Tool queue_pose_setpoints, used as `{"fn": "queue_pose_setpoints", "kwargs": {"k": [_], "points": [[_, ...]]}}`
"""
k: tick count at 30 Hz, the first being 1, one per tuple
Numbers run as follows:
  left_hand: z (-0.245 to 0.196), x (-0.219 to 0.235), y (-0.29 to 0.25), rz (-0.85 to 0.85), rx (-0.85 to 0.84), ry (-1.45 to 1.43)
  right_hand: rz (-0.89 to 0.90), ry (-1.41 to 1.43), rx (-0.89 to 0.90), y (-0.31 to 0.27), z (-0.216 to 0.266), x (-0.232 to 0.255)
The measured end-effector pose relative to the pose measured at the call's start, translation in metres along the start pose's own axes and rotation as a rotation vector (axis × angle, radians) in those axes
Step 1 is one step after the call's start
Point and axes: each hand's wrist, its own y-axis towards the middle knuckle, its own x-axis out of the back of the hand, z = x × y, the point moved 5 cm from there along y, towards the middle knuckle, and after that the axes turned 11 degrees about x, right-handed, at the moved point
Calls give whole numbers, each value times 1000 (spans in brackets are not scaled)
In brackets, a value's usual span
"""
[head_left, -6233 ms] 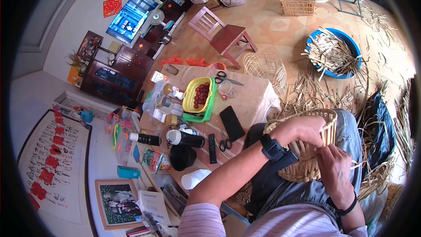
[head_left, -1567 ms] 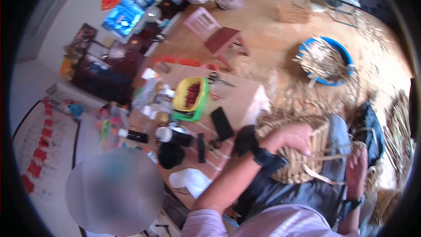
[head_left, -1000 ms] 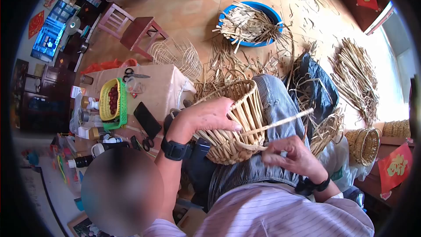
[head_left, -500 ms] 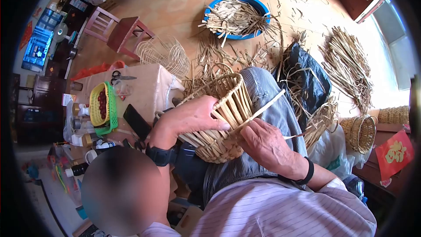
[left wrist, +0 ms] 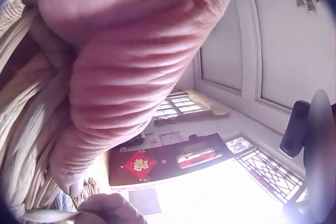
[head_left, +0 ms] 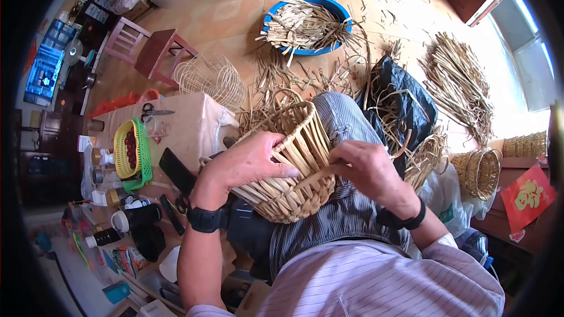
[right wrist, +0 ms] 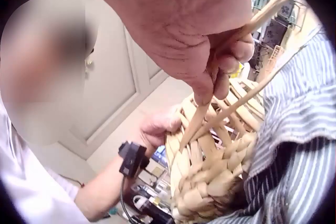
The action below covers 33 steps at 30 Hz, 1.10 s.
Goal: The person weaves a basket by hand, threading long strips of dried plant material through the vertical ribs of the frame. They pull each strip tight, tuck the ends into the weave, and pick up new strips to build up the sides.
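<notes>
A half-woven straw basket (head_left: 294, 158) lies on its side on the striped lap. My left hand (head_left: 276, 155) holds it, thumb at the rim and fingers spread across the outer wall. My right hand (head_left: 346, 161) pinches a flat straw strip (head_left: 314, 175) close against the basket's wall. In the right wrist view the right hand (right wrist: 215, 77) grips the strip (right wrist: 197, 121) between thumb and fingers above the basket (right wrist: 210, 182), and the left hand (right wrist: 157, 124) clasps the far rim. The left wrist view is filled by the left hand (left wrist: 121, 92) pressed on the weave (left wrist: 26, 145).
A table (head_left: 188, 123) at the left carries a yellow-green fruit basket (head_left: 130, 152), scissors (head_left: 154, 111) and a phone (head_left: 174, 170). A wire frame (head_left: 211, 79), a blue tub of strips (head_left: 305, 20), a black bag (head_left: 399, 103), straw heaps (head_left: 458, 82) and a small basket (head_left: 479, 170) lie around.
The head view swung right, away from the table. My right hand drew the strip out to the right, then came back to the basket's wall. My left hand stayed on the basket.
</notes>
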Motion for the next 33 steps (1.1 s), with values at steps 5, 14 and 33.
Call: {"fn": "queue_pose_setpoints", "kwargs": {"k": [5,14,33], "points": [[4,5,2,-96,-31,123,39,823,-507,-47,-39,39],[-22,-1,-25,-318,-66,296,-219,1344,-194,-63,-13,34],[13,4,1,95,-59,255,-485,704,-288,-8,1,-6]]}}
